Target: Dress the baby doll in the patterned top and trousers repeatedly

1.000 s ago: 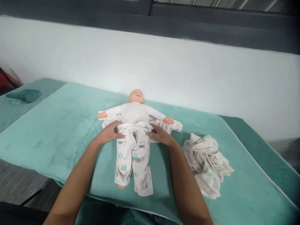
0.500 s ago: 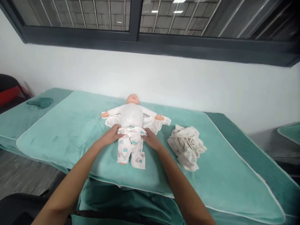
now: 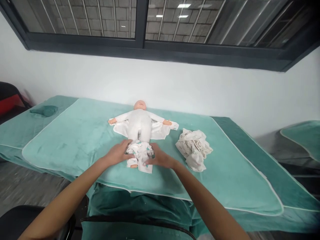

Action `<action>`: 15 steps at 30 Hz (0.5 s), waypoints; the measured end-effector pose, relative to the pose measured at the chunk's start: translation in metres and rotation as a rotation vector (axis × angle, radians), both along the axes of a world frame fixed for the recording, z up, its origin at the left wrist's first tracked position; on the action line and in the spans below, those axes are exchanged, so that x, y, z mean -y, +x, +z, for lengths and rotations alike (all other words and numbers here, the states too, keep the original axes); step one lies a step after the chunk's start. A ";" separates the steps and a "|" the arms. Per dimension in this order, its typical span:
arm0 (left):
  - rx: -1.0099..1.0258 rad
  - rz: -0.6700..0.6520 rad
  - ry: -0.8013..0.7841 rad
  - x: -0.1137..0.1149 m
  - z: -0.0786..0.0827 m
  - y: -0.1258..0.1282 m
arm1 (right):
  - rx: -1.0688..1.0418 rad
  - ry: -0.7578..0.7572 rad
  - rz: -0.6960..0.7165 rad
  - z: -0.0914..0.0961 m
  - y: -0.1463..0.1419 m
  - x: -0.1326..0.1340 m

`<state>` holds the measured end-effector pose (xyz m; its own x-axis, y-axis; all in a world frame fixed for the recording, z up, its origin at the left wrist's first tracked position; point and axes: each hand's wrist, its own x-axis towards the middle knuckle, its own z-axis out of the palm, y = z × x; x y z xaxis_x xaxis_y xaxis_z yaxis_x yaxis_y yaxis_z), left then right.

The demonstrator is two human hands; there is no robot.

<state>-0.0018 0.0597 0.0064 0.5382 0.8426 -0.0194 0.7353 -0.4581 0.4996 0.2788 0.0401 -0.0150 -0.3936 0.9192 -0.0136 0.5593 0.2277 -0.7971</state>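
Note:
A baby doll (image 3: 140, 121) with a white cloth body lies on its back, head toward the wall and arms spread. Printed white baby pants (image 3: 140, 151) are bunched around its lower legs, and its white thighs are bare of them. My left hand (image 3: 118, 152) grips the left side of the pants, fingers closed on the fabric. On the opposite side my right hand (image 3: 161, 156) is closed on the cloth too. Beneath the doll's arms an opened white baby top (image 3: 160, 130) is spread out. One foot shows at the left pant hem.
A crumpled white printed cloth (image 3: 194, 148) lies right of the doll. Both rest on a green plush mat (image 3: 75, 140) over a padded table against the white wall. A dark green item (image 3: 44, 110) sits at the far left. Chairs stand at the left.
Both hands have drawn the pants from the doll's waist down toward its feet, baring the hips and thighs. The view has shifted slightly.

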 end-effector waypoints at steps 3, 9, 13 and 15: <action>-0.104 -0.131 0.088 0.020 -0.001 0.006 | 0.213 0.136 0.070 0.002 -0.004 0.020; -0.158 -0.159 0.042 0.031 0.005 0.014 | 0.290 0.095 -0.096 0.005 -0.014 0.025; 0.068 -0.164 -0.263 0.031 0.030 0.007 | -0.072 -0.268 0.133 0.039 0.002 0.022; 0.137 -0.254 -0.354 0.032 0.045 0.003 | -0.217 -0.408 0.291 0.059 0.011 0.026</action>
<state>0.0010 0.0281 0.0519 0.7447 0.6376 -0.1970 0.5380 -0.3990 0.7425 0.2897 0.0144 0.0444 -0.6647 0.7088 -0.2361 0.3317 -0.0032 -0.9434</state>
